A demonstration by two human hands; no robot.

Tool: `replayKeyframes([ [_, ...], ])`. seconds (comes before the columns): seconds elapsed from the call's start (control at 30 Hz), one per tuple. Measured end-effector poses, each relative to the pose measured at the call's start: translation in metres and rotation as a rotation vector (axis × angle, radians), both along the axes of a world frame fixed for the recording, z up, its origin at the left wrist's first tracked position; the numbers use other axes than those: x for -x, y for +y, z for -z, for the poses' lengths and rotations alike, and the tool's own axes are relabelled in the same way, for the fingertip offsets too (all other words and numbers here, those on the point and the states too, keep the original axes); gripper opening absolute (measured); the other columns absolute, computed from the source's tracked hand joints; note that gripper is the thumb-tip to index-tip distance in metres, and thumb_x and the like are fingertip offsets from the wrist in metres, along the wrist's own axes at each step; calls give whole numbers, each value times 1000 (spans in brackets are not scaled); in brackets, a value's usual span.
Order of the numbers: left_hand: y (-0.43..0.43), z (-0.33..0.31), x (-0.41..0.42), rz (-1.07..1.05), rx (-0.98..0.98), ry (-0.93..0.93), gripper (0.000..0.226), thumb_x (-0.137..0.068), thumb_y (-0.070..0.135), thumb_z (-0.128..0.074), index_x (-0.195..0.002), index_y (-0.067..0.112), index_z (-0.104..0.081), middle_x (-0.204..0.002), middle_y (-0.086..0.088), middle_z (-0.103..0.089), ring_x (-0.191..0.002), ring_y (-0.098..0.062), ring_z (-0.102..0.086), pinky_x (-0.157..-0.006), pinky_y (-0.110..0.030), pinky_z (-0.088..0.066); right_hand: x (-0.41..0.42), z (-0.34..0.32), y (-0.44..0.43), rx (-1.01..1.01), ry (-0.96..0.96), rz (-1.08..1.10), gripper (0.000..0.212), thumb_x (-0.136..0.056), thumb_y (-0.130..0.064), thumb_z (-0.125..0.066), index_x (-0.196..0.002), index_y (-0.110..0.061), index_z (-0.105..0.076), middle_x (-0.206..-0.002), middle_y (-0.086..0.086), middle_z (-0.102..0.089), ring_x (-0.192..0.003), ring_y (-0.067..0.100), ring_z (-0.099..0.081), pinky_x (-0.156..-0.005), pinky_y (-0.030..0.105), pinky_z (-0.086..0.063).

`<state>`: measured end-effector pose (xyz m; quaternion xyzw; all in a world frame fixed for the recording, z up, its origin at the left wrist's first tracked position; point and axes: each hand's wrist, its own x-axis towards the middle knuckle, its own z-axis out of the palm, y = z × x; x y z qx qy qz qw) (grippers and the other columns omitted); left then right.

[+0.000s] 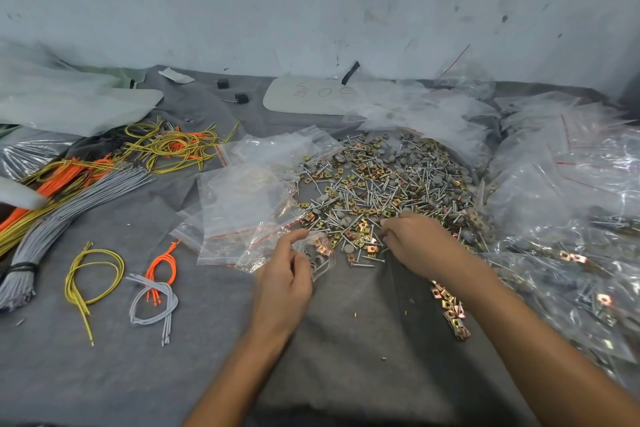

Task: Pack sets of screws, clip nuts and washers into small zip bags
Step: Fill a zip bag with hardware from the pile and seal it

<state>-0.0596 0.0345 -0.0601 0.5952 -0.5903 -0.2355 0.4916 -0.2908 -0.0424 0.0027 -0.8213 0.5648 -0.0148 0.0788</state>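
While the left hand (285,276) pinches a partly filled bag (320,255) just beside the pile (381,180), likely to keep drops short, the right hand (414,239) curls its fingers into it. What they grasp is hidden.

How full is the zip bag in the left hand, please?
Partly filled: clip nuts and grey washers show inside the zip bag.
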Motion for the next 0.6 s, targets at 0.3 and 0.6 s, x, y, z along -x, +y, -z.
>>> replayKeyframes([
  [0.3, -11, -7, 2, 0, -22, -107, 39, -92, 34, -37, -128, 44, -49, -67, 12, -58, -66, -7, -56, -63, -34, -44, -36, 6, 37, -41, -698, 14, 16, -95, -18, -66, -107, -28, -66, -82, -14, -68, -75, 3, -60, -73, 22, -47],
  [0.6, -28, -8, 7, 21, -16, -200, 39, -92, 46, -31, -128, 48, -44, -72, 10, -60, -74, -13, -63, -68, -36, -52, -76, 26, 30, 14, -704, 85, 12, -92, -19, -68, -103, -24, -68, -99, -11, -73, -94, 6, -66, -83, 17, -48],
])
